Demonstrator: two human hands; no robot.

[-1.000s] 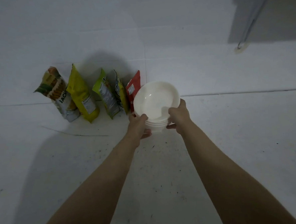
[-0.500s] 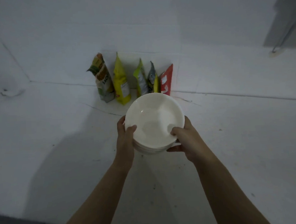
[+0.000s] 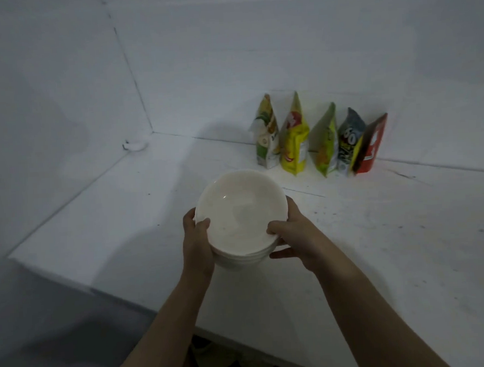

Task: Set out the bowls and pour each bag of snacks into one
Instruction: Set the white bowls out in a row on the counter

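Both hands, left hand (image 3: 196,237) and right hand (image 3: 293,234), gripped the nested stack of bowls (image 3: 241,211) at centre; five sealed snack bags (image 3: 320,141) stood at two o'clock, nothing poured

Bare staged room: white walls (image 3: 255,54), white table (image 3: 380,245) in corner, no furnishings.

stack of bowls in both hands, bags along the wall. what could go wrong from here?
1. The bowl stack is nested and gripped at its sides by the left hand and right hand; the bowls may stick when separated.
2. The five snack bags stand close together against the wall; pulling one could topple its neighbours.
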